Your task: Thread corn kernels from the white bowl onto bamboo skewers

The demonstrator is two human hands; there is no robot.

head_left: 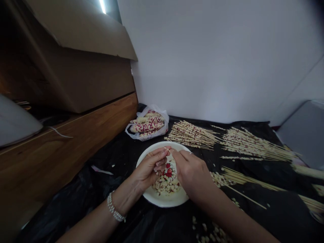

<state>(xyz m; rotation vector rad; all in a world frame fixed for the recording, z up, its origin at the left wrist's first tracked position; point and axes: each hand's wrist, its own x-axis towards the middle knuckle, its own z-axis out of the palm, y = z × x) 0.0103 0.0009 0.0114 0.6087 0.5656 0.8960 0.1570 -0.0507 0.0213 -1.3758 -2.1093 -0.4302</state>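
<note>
Both of my hands meet over a white bowl [162,201] that holds loose pale and red kernels [165,184]. My left hand [149,168], with a beaded bracelet at the wrist, is closed in a pinch around a thin wooden skewer [167,149] at its tip. My right hand [191,172] is closed too, its fingers pressed against the same skewer from the right. How much is threaded on the skewer is hidden by the fingers.
A black plastic sheet [121,158] covers the table. A white bag of speckled corn cobs [148,126] lies at the back. Bundles of loaded skewers [192,135] [253,145] fan out to the right. Loose kernels [217,179] lie beside the bowl. Cardboard boxes [83,67] and a wooden ledge stand on the left.
</note>
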